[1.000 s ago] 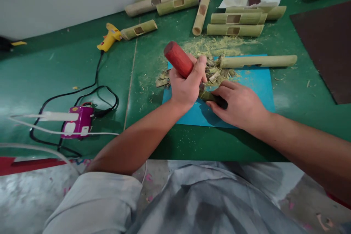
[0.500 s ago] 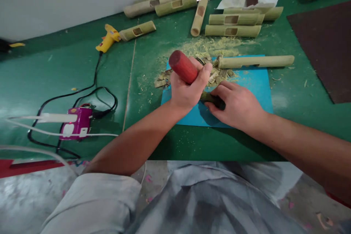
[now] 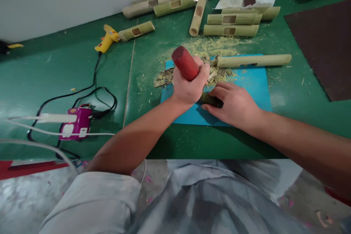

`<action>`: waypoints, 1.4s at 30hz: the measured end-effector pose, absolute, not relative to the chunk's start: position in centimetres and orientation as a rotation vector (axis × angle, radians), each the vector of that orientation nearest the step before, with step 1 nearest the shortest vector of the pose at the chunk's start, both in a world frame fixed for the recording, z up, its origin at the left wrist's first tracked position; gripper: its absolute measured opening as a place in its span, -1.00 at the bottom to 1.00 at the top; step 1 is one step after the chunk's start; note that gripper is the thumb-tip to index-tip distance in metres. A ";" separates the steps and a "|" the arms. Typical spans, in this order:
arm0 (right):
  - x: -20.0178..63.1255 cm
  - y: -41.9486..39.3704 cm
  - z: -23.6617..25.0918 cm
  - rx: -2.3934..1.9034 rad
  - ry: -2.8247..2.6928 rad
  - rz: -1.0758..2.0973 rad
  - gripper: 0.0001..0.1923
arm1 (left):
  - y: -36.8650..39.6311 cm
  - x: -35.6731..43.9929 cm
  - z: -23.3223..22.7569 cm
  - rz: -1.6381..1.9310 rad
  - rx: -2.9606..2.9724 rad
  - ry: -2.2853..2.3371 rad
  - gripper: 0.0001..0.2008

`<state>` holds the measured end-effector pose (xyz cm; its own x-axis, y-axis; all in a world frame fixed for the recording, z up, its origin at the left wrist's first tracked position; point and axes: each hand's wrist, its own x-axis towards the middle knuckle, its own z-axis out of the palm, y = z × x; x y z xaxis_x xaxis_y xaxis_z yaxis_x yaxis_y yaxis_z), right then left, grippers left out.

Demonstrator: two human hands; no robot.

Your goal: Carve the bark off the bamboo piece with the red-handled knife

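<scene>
Left hand (image 3: 189, 89) fingers clenched around the red handle (image 3: 185, 63); right hand (image 3: 234, 104) pinning the dark bamboo piece (image 3: 210, 99) at three o'clock.

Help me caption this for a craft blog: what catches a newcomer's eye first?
The left hand gripping a red wooden handle at the centre, over a blue mat heaped with bamboo shavings. The right hand pins a dark green piece there. Slotted bamboo tubes lie behind; a yellow glue gun lies far left.

Yellow glue gun (image 3: 106, 38) far left; purple power strip (image 3: 76, 123) near; brown sheet (image 3: 323, 40) right
</scene>
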<state>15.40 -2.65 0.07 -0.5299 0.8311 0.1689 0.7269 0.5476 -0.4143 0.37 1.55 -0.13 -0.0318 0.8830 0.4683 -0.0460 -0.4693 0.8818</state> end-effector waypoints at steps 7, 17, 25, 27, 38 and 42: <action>15.7 -2.4 -0.2 -1.304 -2.398 0.465 -0.81 | 1.5 0.0 0.1 1.577 1.298 0.931 -0.49; 15.2 -2.8 0.5 -1.360 -2.487 0.355 -0.80 | 1.7 0.3 -0.1 1.627 1.368 1.030 -0.49; 15.3 -2.7 0.6 -1.376 -2.483 0.422 -0.80 | 1.7 0.1 0.1 1.581 1.480 0.998 -0.45; 15.4 -2.7 0.5 -1.360 -2.471 0.443 -0.80 | 1.6 0.2 0.3 1.564 1.483 0.997 -0.44; 15.6 -2.4 0.1 -1.312 -2.403 0.440 -0.81 | 2.1 -0.2 -0.4 1.684 1.270 0.950 -0.44; 15.6 -2.6 0.2 -1.315 -2.440 0.377 -0.79 | 2.1 0.1 -0.5 1.669 1.347 0.963 -0.47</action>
